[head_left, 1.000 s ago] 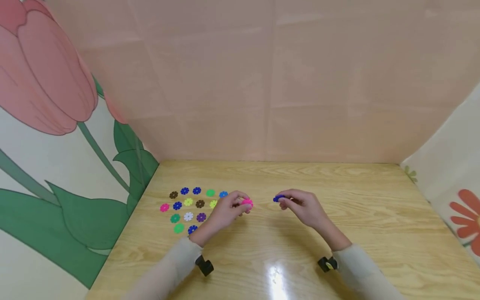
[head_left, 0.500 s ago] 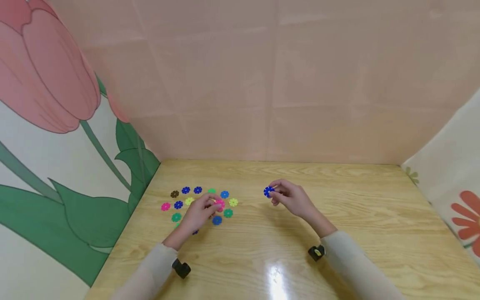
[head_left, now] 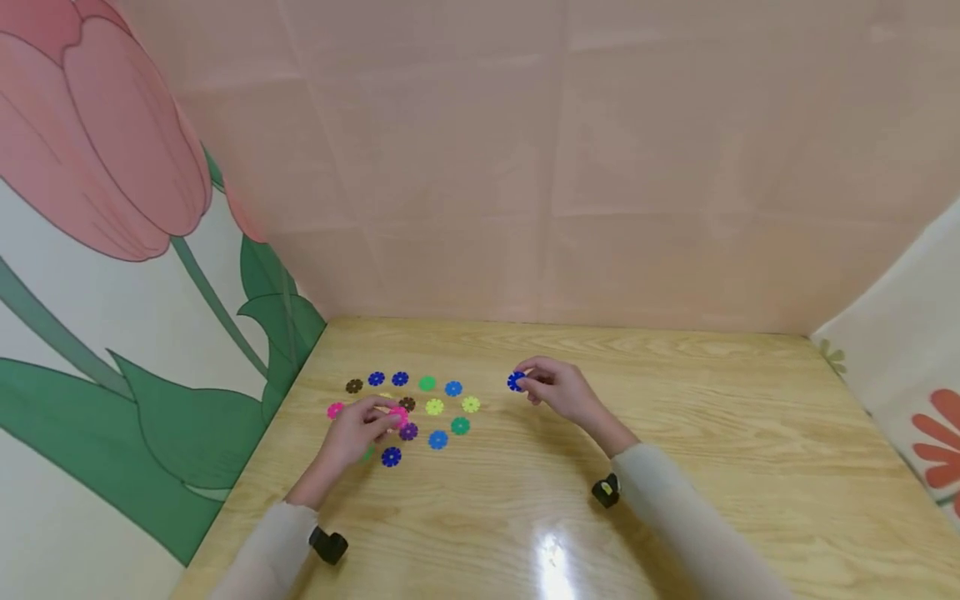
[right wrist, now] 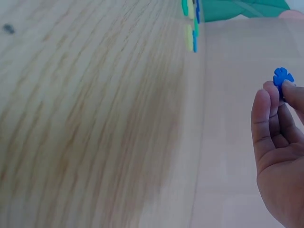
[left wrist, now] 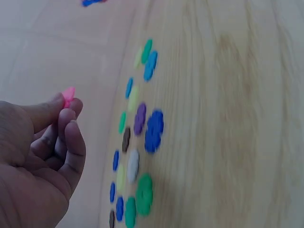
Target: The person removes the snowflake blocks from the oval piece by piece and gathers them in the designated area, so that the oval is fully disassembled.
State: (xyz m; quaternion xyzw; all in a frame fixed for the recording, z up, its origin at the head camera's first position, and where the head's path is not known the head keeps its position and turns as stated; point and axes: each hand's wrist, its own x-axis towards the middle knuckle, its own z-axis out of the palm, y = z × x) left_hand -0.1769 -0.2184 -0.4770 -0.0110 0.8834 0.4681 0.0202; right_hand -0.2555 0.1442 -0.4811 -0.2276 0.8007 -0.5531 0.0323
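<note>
My left hand [head_left: 356, 433] pinches a pink flower-shaped disc [head_left: 399, 417] between thumb and fingers, held over the group of discs on the left of the table. In the left wrist view that pink disc [left wrist: 69, 97] shows nearly edge-on at the fingertips. To the right of the group, my right hand [head_left: 558, 389] pinches a dark blue flower-shaped disc [head_left: 516, 381], raised above the table. The right wrist view shows this blue disc [right wrist: 283, 78] between thumb and forefinger. Below the left hand some discs are partly hidden, among them a second pink disc [head_left: 335, 410].
Several notched flower discs lie flat and spread out, such as a purple disc [head_left: 408, 431], a yellow disc [head_left: 470, 404] and a brown disc [head_left: 354, 386]. The wooden table [head_left: 675, 433] ends at a pinkish cloth backdrop [head_left: 525, 167]. A tulip-printed panel [head_left: 180, 400] borders the left side.
My left hand has moved left with the pink disc, back over the group. The right hand has shifted left with the blue disc, whose flat face now turns toward the head camera.
</note>
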